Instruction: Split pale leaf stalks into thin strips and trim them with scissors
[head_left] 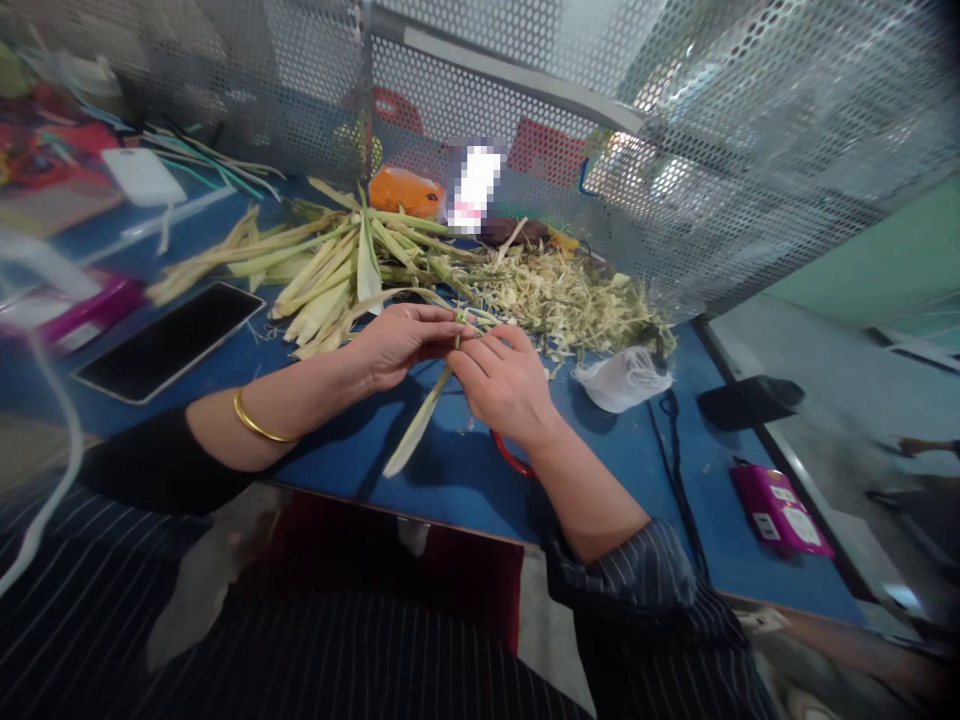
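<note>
Both of my hands meet above the front middle of the blue table, working on pale green leaf strips (pixel 417 425) that look like husk. My left hand (pixel 401 345), a gold bangle on its wrist, pinches the strips between thumb and fingers. Curled round the same strips from the right, my right hand (pixel 506 385) has its fingers closed and hides part of the crossing. One broad strip end hangs down toward the table edge; thinner ends stick out behind the fingers. A red curved handle (pixel 512 457) shows partly beneath my right wrist.
Long husk leaves (pixel 322 270) and a heap of shredded scraps (pixel 585 300) lie behind my hands. A black phone (pixel 171 342) rests at left. To the right are a white plastic bag (pixel 624 379), a black cord (pixel 677 470) and a purple packet (pixel 781 510). Perforated metal panels (pixel 480 95) bound the back.
</note>
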